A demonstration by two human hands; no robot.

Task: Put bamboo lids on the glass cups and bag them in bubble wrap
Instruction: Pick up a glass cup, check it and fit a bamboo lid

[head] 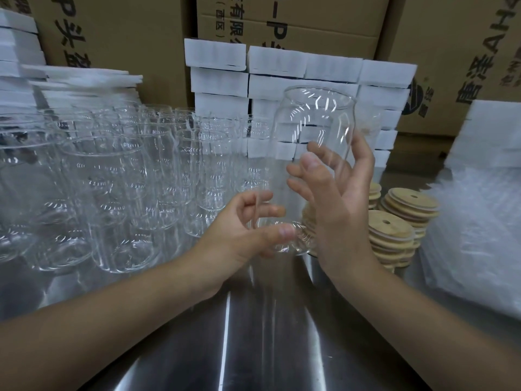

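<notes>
Holding: left hand (242,230) grips the base of a clear glass cup (313,119). The thumb sits on the near side and the fingers curl round the far side.
Right hand: right hand (335,198) is bent round the cup's middle with its fingers (310,162) spread, digits on both sides of the glass. How hard it presses, can't tell; the edges are blurred.
Cup: lifted off the brushed stainless-steel counter (253,334), over its middle. Mouth is up and leans slightly right. Not yet lidded.
Lids: round bamboo lids with a small hole (392,230) stand in several stacks on the counter, just right of the right hand. They are partly hidden behind it.
Bubble wrap: pile of clear bubble-wrap bags (473,235) lies at the counter's right edge, just beside the lid stacks.
Other cups: crowd of empty clear glasses (112,179) stands upright and packed close on the counter's left half, out to the left edge.
Back edge: white foam-wrapped blocks (276,63) are stacked in rows behind the held cup.
Back-left corner: flat white foam sheets (84,77) lie in a pile.
Behind counter: brown cardboard cartons with black print (112,29).
Arms: both bare forearms come in over the near edge.
</notes>
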